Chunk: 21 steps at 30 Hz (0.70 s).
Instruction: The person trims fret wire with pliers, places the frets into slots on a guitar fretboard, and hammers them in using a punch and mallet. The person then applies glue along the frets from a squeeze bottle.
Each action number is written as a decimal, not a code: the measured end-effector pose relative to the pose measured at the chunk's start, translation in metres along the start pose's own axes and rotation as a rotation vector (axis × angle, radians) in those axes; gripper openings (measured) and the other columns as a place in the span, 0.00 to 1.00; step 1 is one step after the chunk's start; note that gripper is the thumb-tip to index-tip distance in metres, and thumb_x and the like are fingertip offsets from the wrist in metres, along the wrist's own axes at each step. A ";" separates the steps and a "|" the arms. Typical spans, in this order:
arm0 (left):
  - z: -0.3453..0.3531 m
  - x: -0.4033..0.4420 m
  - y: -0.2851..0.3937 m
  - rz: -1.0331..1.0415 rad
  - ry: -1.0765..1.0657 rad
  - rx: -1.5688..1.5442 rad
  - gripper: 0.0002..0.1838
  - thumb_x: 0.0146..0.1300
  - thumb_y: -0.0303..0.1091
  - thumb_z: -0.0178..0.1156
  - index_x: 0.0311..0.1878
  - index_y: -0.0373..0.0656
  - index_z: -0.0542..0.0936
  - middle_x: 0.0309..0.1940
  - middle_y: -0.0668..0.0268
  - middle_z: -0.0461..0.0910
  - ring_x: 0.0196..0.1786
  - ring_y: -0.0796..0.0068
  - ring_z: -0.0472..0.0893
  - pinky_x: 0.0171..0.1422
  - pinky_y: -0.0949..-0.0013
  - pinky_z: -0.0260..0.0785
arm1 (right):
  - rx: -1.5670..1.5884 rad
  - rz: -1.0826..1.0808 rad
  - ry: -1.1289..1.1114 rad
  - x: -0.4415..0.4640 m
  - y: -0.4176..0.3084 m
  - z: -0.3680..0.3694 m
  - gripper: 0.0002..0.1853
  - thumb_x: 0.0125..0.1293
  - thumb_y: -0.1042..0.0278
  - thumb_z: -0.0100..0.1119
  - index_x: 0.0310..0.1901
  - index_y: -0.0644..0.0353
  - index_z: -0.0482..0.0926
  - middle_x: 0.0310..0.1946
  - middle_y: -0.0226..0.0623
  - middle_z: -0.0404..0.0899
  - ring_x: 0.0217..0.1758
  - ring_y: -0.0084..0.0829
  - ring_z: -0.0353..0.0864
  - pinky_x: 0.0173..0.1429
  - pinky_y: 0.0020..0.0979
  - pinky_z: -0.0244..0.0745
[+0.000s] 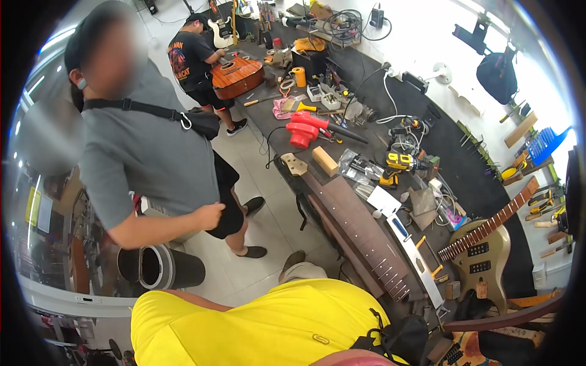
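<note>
Neither of my hands shows; my yellow shirt (244,326) fills the bottom, with a strip of my forearm (198,300) at its upper left edge. Closest to my body on the bench is a dark guitar neck (360,238) with frets and a pale headstock. Beside it lies a long silver straightedge-like tool (416,259), next to a yellow-framed saw (430,256). A gold electric guitar (485,265) rests at the right. Farther up the bench are a wooden block (325,161), a red blower (305,129) and a yellow cordless drill (400,166).
A person in a grey shirt (152,152) stands at my left, near a dark bin (183,268). Farther back, another person (192,61) works at a brown acoustic guitar (238,76). Hand tools (549,201) hang on the right wall. Cables (342,27) lie at the back.
</note>
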<state>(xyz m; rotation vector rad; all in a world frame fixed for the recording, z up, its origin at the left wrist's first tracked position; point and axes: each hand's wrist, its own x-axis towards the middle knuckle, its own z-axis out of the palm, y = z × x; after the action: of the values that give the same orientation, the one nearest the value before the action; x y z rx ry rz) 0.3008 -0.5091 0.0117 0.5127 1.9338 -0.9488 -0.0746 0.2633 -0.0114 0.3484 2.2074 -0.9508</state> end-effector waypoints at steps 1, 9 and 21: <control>0.007 0.001 -0.010 -0.007 -0.010 0.016 0.15 0.73 0.38 0.52 0.45 0.46 0.88 0.54 0.67 0.86 0.52 0.61 0.83 0.61 0.54 0.73 | 0.000 -0.001 -0.005 -0.001 0.004 0.000 0.19 0.67 0.59 0.63 0.52 0.65 0.82 0.48 0.52 0.82 0.56 0.49 0.79 0.60 0.46 0.76; 0.015 0.024 -0.102 -0.181 0.288 -0.309 0.22 0.71 0.34 0.53 0.63 0.35 0.80 0.53 0.54 0.86 0.56 0.58 0.82 0.76 0.55 0.61 | 0.029 0.075 0.018 -0.041 0.039 0.000 0.20 0.66 0.59 0.63 0.52 0.65 0.83 0.49 0.53 0.82 0.57 0.50 0.80 0.60 0.47 0.76; -0.032 0.045 -0.027 0.001 0.165 -0.479 0.24 0.70 0.33 0.57 0.68 0.36 0.78 0.55 0.51 0.85 0.58 0.59 0.83 0.76 0.55 0.62 | 0.007 0.144 0.049 -0.076 0.052 0.005 0.20 0.65 0.59 0.64 0.52 0.66 0.84 0.50 0.55 0.83 0.58 0.52 0.81 0.61 0.48 0.76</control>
<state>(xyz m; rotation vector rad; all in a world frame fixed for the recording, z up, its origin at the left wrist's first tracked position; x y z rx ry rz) 0.2427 -0.5015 -0.0055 0.3164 2.2162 -0.4233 0.0073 0.2977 0.0112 0.5318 2.1908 -0.8811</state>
